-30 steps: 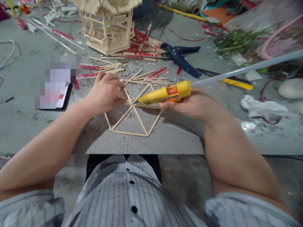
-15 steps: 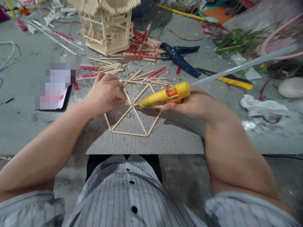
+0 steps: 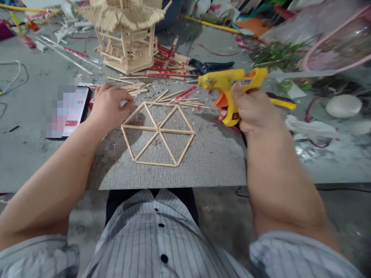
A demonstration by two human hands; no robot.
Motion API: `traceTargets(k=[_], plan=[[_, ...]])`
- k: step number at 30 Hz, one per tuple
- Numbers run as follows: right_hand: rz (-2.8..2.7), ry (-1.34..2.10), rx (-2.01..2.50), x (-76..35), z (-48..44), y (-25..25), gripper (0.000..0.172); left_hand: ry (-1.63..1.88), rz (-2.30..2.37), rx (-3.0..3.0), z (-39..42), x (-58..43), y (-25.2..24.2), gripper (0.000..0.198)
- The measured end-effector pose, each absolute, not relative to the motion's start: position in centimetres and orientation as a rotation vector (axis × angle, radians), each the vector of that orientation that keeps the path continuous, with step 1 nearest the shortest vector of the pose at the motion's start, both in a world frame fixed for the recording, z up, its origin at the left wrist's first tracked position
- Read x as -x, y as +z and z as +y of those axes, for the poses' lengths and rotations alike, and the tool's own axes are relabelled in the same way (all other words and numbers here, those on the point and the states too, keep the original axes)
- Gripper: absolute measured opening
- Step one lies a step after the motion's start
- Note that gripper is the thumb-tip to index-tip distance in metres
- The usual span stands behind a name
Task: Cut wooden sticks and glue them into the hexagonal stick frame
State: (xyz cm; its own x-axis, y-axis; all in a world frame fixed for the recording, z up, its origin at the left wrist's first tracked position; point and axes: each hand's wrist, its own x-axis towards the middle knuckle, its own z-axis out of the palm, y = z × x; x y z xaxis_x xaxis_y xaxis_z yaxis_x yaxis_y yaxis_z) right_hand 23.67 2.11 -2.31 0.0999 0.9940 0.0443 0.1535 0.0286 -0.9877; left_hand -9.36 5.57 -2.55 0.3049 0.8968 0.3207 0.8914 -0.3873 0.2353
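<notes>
A hexagonal frame of thin wooden sticks point(image 3: 166, 131) lies flat on the table, its spokes meeting at the centre. My right hand point(image 3: 251, 106) grips a yellow hot glue gun point(image 3: 223, 79) with an orange trigger, held above the table to the right of the frame. The gun's nozzle points left, apart from the sticks. Over the frame's upper left corner, my left hand point(image 3: 111, 102) hovers with loosely bent fingers and nothing visible in them. Several loose sticks point(image 3: 176, 98) lie just behind the frame.
Behind stands a small stick-built pavilion point(image 3: 127, 42), beside red-wrapped stick bundles point(image 3: 171, 58). A phone point(image 3: 71, 112) lies left of my left hand. Dark blue pliers point(image 3: 208, 65) and a yellow-handled tool point(image 3: 282, 101) lie beyond the glue gun. Scraps and greenery point(image 3: 281, 54) crowd the right.
The glue gun has lifted off the frame's centre and swung up to the right in my right hand. My left hand has left the centre sticks and moved left.
</notes>
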Motion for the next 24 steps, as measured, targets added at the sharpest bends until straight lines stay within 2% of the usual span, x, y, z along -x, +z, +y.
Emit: traceTargets(k=[5,13,20,24], plan=[[-1.146,0.993,1.603,-25.3,2.9,-2.1,0.061,0.631,1.803,-2.494,5.8,9.7,-2.6,0.028],[-1.044,0.858,1.999,-27.3,3.5,-2.3,0.039,0.26,1.982,-2.385,5.3,9.8,-1.6,0.039],[-1.17,0.796,2.158,-27.9,4.1,-3.5,0.039,0.258,2.108,-2.378,5.6,10.5,-2.0,0.045],[-1.395,0.547,2.192,-28.5,4.6,-4.6,0.04,0.152,2.12,-2.393,5.8,10.7,-1.8,0.041]])
